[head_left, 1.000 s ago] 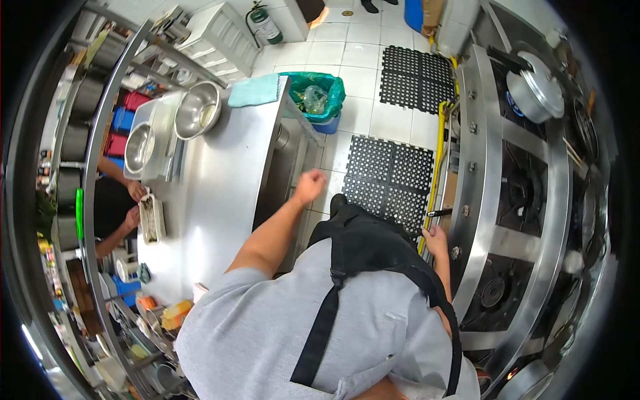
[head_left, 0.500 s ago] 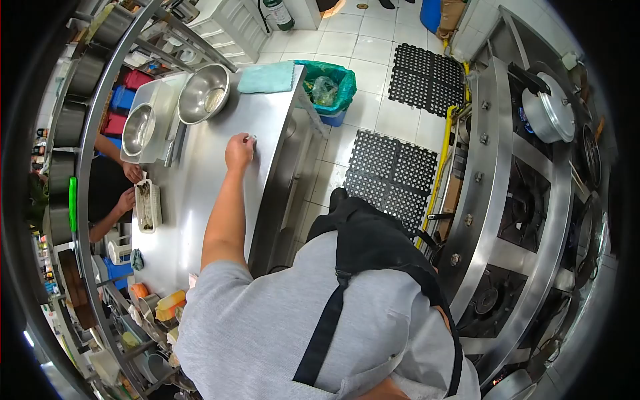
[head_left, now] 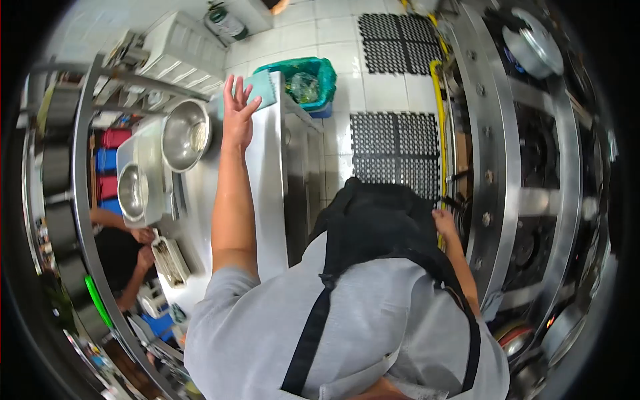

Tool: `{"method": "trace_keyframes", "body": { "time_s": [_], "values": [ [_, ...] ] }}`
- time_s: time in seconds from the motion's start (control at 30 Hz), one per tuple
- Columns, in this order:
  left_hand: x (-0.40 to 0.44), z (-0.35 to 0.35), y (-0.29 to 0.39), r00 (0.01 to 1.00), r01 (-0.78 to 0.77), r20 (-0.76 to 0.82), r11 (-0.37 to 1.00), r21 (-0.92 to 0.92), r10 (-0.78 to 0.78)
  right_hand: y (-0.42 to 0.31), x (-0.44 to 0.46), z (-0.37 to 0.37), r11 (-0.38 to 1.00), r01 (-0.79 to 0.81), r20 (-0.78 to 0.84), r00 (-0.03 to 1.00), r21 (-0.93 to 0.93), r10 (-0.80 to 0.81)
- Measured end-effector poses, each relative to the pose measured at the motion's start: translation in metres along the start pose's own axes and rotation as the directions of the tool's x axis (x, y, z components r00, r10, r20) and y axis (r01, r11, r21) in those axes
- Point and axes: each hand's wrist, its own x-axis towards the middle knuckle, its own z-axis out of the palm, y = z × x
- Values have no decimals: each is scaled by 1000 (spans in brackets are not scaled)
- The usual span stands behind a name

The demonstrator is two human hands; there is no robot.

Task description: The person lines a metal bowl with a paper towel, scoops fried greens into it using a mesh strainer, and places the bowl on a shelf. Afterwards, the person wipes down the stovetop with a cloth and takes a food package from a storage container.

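Observation:
My left hand [head_left: 239, 112] is stretched out with its fingers spread, holding nothing. It hovers over the light blue-green cloth [head_left: 264, 89] at the far end of the steel table [head_left: 268, 180]. Beside it on the left stands a large steel bowl [head_left: 175, 137] with something pale inside. My right hand [head_left: 445, 224] hangs at my side between the black apron [head_left: 380, 220] and the stove front; its fingers are too hidden to judge.
A green-lined bin [head_left: 320, 75] stands past the table end. Black mats [head_left: 393, 140] lie on the floor. A stove [head_left: 490, 173] with a lidded pot [head_left: 533, 50] runs along my right. Across the table, another person's hands [head_left: 144, 245] touch a white basket [head_left: 171, 261].
My left hand has moved forward from the tabletop to the cloth and its closed fingers have spread. My right hand has come into view. The view has shifted.

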Motion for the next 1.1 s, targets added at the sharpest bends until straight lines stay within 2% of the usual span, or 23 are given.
{"method": "trace_keyframes", "body": {
  "time_s": [0.07, 0.13, 0.17, 0.23, 0.27, 0.33, 0.4, 0.43, 0.47, 0.5, 0.53, 0.57, 0.6, 0.63, 0.73, 0.83, 0.9, 0.93, 1.03, 1.1],
  "values": [
    [2, 20, -22, 952, 212, 242, 974, -82, -187, -7, -5, 11, 995, -39, -82, 995, 94, 47],
    [-16, 47, -63, 839, 449, 313, 891, 63, -445, -24, -14, 12, 986, -43, -65, 996, 161, 54],
    [-31, 58, -88, 803, 505, 266, 846, 169, -533, -32, -23, 13, 975, -17, -47, 998, 222, 28],
    [-55, 68, -144, 724, 641, 146, 735, 221, -675, -42, -35, 17, 984, -45, -12, 999, 174, 47],
    [-64, 72, -161, 656, 742, 56, 657, 132, -752, -45, -36, 17, 992, -41, 17, 999, 119, 40],
    [-77, 68, -196, 570, 813, -74, 575, -97, -818, -37, -37, 18, 994, -55, 57, 997, 91, 50],
    [-77, 46, -237, 540, 784, -203, 576, -231, -817, -23, -35, 20, 997, -71, 74, 995, 24, 69],
    [-77, 23, -268, 524, 719, -263, 586, -374, -810, -24, -35, 16, 992, -111, 107, 987, -62, 118],
    [-74, 13, -279, 519, 656, -335, 618, -434, -786, -30, -38, 11, 988, -133, 140, 980, -82, 144],
    [-67, -2, -294, 458, 580, -413, 616, -533, -788, -40, -37, 6, 979, -141, 133, 978, -146, 161],
    [-62, -13, -310, 383, 498, -548, 666, -556, -744, -39, -33, 9, 968, -143, 121, 978, -204, 170],
    [-58, -28, -323, 384, 446, -588, 701, -557, -712, -21, -30, 15, 964, -80, 113, 987, -253, 111],
    [-58, -59, -354, 378, 445, -618, 721, -531, -689, -16, -28, 16, 961, -84, 133, 984, -264, 122],
    [-46, -34, -330, 253, 368, -725, 757, -540, -640, -12, -26, 11, 957, -88, 122, 985, -276, 126],
    [-41, -61, -335, 176, 323, -755, 762, -562, -632, -13, -24, -1, 949, -90, 141, 980, -304, 138],
    [-37, -74, -333, 141, 294, -752, 753, -589, -643, -13, -21, -7, 949, -48, 176, 978, -313, 107],
    [-29, -76, -331, 69, 406, -802, 751, -521, -594, -10, -17, -10, 948, -68, 194, 972, -312, 134],
    [-26, -79, -332, 59, 405, -804, 751, -522, -592, -8, -16, -11, 946, -64, 202, 970, -318, 134],
    [-23, -92, -344, 64, 441, -796, 733, -518, -601, -3, -16, -13, 949, -48, 202, 973, -312, 116],
    [-23, -98, -348, 179, 323, -791, 794, -515, -585, -1, -15, -14, 952, -23, 225, 970, -305, 96]
  ]
}}
